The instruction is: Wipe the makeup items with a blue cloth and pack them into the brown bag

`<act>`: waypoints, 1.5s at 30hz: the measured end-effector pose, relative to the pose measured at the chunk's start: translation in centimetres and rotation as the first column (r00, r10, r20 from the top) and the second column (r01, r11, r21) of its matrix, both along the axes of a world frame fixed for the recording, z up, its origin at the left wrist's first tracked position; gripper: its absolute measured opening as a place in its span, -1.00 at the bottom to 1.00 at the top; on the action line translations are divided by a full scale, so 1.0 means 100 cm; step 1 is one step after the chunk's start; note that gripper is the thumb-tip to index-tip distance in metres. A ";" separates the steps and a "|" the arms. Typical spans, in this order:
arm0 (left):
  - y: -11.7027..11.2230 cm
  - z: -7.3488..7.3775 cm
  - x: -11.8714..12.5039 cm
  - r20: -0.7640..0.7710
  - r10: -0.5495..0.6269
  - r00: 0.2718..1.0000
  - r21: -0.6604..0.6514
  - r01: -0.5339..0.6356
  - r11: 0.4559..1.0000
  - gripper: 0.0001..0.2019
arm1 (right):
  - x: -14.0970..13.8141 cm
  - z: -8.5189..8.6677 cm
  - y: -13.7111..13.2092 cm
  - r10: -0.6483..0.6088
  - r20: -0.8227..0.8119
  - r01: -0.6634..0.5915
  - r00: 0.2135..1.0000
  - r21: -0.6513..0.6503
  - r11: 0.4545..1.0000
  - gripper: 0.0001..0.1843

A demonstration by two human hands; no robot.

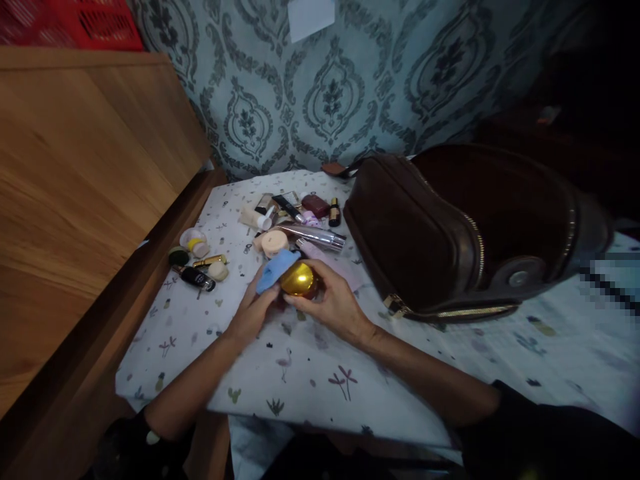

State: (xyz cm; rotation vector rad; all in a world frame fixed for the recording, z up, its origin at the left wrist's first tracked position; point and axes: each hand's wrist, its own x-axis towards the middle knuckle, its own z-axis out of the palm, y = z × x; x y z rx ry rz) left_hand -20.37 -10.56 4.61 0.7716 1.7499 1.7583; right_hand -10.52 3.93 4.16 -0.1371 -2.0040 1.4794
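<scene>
My right hand (pixel 339 301) is wrapped round a shiny gold round-lidded jar (pixel 300 279), above the near middle of the table. In my left hand (pixel 255 305) a blue cloth (pixel 277 269) is pinched, its edge against the jar's left side. Just beyond my hands lie a peach round-capped container (pixel 275 243), a silvery tube (pixel 316 236) and a pale pink tube (pixel 327 259). Further back are a black tube (pixel 289 207), a dark red item (pixel 315 205) and a small black bottle with a gold cap (pixel 335 213). The jar's underside is hidden by my fingers.
A large brown leather bag (pixel 415 233) stands at the right. Several small cosmetics, including a black bottle (pixel 195 277) and a gold tube (pixel 210 261), lie at the left. A wooden cabinet (pixel 95 167) borders the patterned tablecloth (pixel 280 393); a red basket (pixel 100 27) sits on top.
</scene>
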 end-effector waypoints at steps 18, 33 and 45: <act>-0.005 0.017 0.006 -0.532 -0.120 0.838 -0.109 0.073 0.991 -0.50 | 0.011 0.006 -0.005 -0.044 0.184 -0.037 0.982 0.416 0.909 -0.70; -0.011 0.027 0.006 -0.615 -0.257 0.746 -0.316 0.065 0.946 -0.64 | 0.014 -0.002 -0.019 -0.036 0.212 -0.055 0.977 0.406 0.912 -0.73; 0.001 0.026 0.030 -0.465 -0.023 0.885 -0.174 -0.066 0.983 -0.51 | 0.017 0.006 -0.015 -0.195 0.176 0.106 0.965 0.418 0.902 -0.43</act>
